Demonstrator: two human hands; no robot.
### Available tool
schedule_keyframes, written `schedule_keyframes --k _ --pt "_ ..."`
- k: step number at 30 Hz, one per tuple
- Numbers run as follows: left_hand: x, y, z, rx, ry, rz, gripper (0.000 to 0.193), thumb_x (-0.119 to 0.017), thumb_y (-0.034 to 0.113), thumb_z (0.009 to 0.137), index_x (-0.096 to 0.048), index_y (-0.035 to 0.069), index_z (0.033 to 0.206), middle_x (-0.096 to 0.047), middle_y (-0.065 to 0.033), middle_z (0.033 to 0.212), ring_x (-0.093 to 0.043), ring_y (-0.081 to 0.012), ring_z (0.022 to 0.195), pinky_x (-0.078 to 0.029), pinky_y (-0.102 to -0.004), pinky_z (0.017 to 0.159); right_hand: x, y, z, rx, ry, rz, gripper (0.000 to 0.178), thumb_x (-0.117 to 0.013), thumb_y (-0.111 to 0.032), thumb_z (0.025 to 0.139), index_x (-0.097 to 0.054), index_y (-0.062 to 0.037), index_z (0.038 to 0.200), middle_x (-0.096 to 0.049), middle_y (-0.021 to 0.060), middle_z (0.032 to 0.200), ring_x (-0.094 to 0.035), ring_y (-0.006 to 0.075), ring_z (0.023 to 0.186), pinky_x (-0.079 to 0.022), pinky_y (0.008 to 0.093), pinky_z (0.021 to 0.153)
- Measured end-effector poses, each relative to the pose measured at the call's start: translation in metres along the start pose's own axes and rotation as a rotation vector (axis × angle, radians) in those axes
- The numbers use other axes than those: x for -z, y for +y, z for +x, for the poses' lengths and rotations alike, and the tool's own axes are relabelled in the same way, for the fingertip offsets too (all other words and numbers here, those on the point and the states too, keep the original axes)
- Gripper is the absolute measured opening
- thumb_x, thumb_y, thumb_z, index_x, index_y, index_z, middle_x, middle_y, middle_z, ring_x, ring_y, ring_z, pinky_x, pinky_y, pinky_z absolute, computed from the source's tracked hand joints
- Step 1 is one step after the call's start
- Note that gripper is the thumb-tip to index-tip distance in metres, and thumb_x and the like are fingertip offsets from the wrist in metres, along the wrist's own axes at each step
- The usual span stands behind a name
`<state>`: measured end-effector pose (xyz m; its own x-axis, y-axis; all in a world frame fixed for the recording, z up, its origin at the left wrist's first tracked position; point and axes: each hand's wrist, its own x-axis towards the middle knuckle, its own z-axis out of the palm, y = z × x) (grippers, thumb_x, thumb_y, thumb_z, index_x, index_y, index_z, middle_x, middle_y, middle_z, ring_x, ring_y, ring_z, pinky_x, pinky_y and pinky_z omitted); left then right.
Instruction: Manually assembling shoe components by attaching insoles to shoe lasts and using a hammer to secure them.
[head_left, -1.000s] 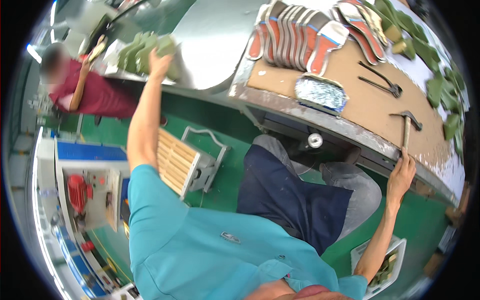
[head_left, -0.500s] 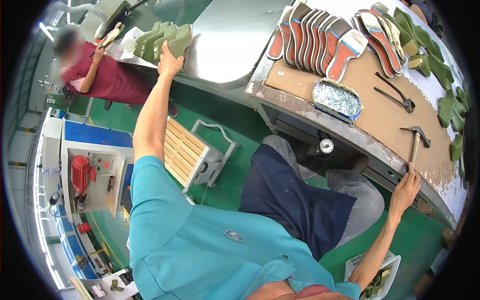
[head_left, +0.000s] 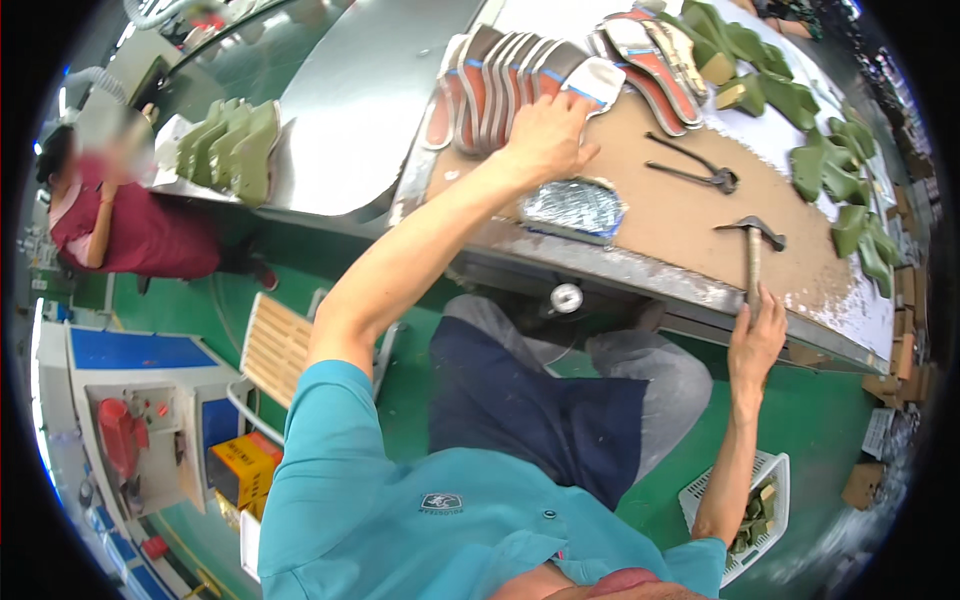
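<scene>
My left hand (head_left: 547, 138) lies over the nearest insole (head_left: 598, 82) at the right end of a row of red-and-grey insoles (head_left: 487, 90). Its fingers are stretched out and its thumb is apart; the insole's lower part is hidden beneath it. My right hand (head_left: 757, 335) is closed around the wooden handle of a hammer (head_left: 754, 255), whose dark head rests on the brown board. Just below my left hand stands an open box of small metal nails (head_left: 573, 208). A pair of pincers (head_left: 695, 168) lies between the insoles and the hammer.
Green shoe lasts (head_left: 830, 165) lie along the right of the workbench (head_left: 480, 236); more lasts (head_left: 230, 150) stand on the metal table (head_left: 340, 110). A person in dark red (head_left: 135, 225) works at far left. A white basket (head_left: 775, 495) and a slatted stool (head_left: 275, 340) stand on the floor.
My left hand has left the green lasts on the metal table and moved right to the row of insoles. My right hand keeps holding the hammer handle. The view has shifted to the right.
</scene>
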<state>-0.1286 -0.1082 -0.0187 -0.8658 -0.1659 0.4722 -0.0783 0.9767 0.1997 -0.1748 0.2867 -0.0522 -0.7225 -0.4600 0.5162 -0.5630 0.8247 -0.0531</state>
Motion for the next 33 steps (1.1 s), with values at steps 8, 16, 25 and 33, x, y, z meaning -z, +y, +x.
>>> schedule_keyframes --k 8,16,25,33 --pt "0.018 0.06 -0.027 -0.031 0.048 -0.545 0.039 -0.066 0.023 0.081 -0.057 0.006 0.115 -0.061 -0.0155 0.103 -0.058 -0.033 0.098 -0.046 -0.0407 0.084 -0.065 -0.065 0.166 0.051 0.065 0.332 0.048 -0.063 -0.032 0.086 -0.053 -0.0044 0.124 -0.055 0.0172 0.121 -0.052 0.0339 0.114 -0.042 0.0409 0.095" --pt "0.073 0.05 -0.107 0.338 -0.136 -0.851 0.036 -0.065 0.007 0.084 -0.057 0.002 0.118 -0.066 -0.0118 0.104 -0.063 -0.0183 0.094 -0.049 -0.0298 0.084 -0.162 -0.075 0.239 -0.025 -0.028 0.252 0.038 -0.055 -0.031 0.089 -0.056 -0.0042 0.115 -0.06 0.0169 0.111 -0.057 0.0346 0.104 -0.044 0.0462 0.087" --pt "0.041 0.069 -0.047 0.348 0.004 -1.231 0.059 -0.063 0.012 0.088 -0.033 -0.001 0.138 -0.049 -0.0166 0.127 -0.052 -0.022 0.115 -0.044 -0.0327 0.093 -0.1 -0.08 0.207 -0.668 -0.228 1.501 0.031 -0.048 -0.032 0.092 -0.063 -0.0057 0.101 -0.058 -0.0004 0.084 -0.05 0.0094 0.073 -0.04 0.0262 0.065" --pt "0.003 0.108 0.032 0.476 0.141 -1.454 0.045 -0.051 0.022 0.096 -0.035 0.0 0.132 -0.052 -0.011 0.121 -0.055 -0.0195 0.109 -0.05 -0.0324 0.087 -0.031 -0.134 0.124 0.018 0.184 0.878 0.044 -0.068 -0.015 0.078 -0.059 -0.0068 0.12 -0.052 0.014 0.111 -0.052 0.0254 0.101 -0.043 0.0366 0.086"
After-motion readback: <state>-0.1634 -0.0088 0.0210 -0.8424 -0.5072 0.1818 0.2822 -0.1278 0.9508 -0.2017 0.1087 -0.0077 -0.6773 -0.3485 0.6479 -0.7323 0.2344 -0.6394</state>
